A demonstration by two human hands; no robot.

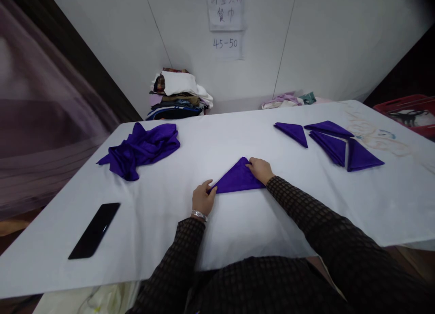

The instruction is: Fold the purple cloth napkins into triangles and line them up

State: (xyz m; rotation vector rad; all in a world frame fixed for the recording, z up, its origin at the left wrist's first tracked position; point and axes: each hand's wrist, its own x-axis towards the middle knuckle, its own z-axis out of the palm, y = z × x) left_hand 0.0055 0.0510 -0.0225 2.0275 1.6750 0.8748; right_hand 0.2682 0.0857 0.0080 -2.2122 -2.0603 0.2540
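Note:
A purple cloth napkin (pixel 237 178), folded into a triangle, lies flat on the white-covered table in front of me. My left hand (pixel 203 198), with a silver bracelet at the wrist, pinches its left corner between thumb and fingers. Near the top point and right edge, my right hand (pixel 260 170) has its fingers closed on the cloth, and the right corner is partly hidden behind that hand and sleeve. Several folded purple napkins (pixel 328 147) rest to the right. On the left is a crumpled heap of purple cloth (pixel 146 146).
A black phone (pixel 95 230) lies on the tablecloth (pixel 163 241) at the front left. Behind the table stands a stack of folded clothes (pixel 180 94), with more fabric (pixel 287 100) farther right. A red basket (pixel 408 108) sits beyond the right edge. Handwritten paper signs (pixel 226 10) hang on the wall.

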